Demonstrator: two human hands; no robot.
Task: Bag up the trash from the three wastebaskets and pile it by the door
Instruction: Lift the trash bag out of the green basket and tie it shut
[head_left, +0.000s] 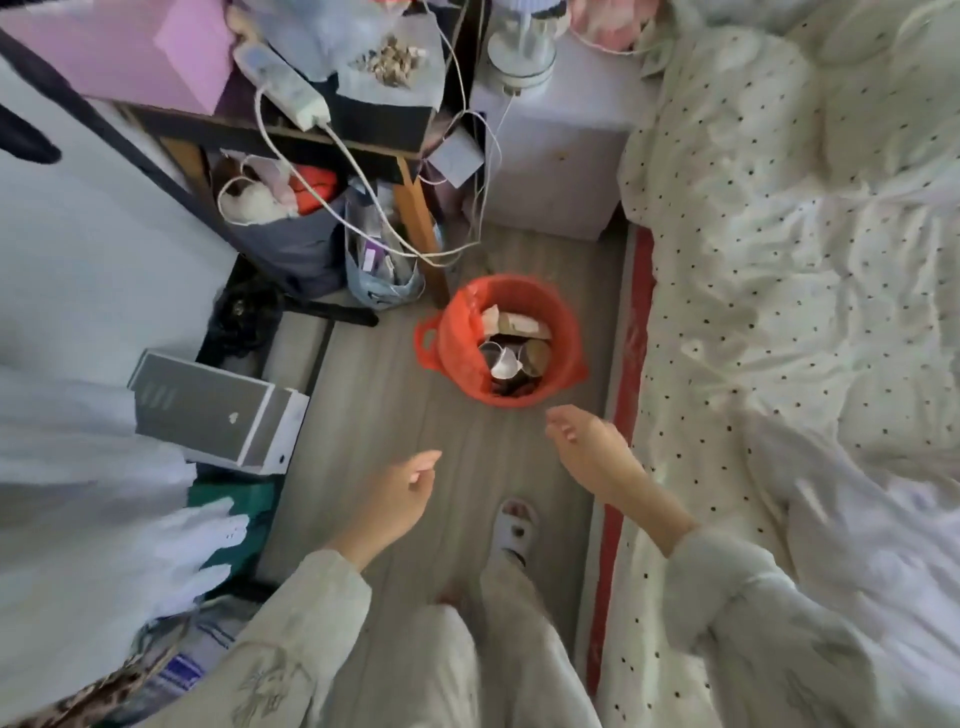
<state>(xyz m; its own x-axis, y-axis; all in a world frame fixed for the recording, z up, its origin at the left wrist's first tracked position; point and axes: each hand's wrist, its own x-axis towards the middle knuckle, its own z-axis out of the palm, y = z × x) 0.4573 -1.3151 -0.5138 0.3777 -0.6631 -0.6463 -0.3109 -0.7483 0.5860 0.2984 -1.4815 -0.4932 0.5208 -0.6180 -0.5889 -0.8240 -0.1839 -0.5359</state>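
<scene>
On the floor between desk and bed: an orange wastebasket (506, 340) stands upright on the grey wood-look floor (395, 415), just beside the desk leg (423, 234) and near the red edge of the bed (631, 332).
Wastebasket axis: its long axis runs floor to ceiling, mouth pointing straight up toward the camera; one loop handle juts out on the side toward the desk.
Liner: an orange bag lines the rim; its folds blend with the basket and are hard to separate from it.
Trash (511, 345): crumpled paper, something round and brown, a white scrap; the lower layers are hidden in shadow.
Left hand (400, 493): hovers low over the floor, well short of the wastebasket, fingers loosely curled, holding nothing.
Right hand (587, 447): reaches nearer the basket's rim but is apart from it, fingers relaxed and slightly bent, empty.
Bed: a dotted white quilt (779, 260) covers it, cut off at the right edge.
Desk underside: bags (291, 228) and trailing white cables (363, 208), blurred.
Left edge: a grey-and-white box (218, 410) leans there; pale fabric beside it is too smeared to identify.
Foot: one white slipper (514, 530) shows below the hands.
</scene>
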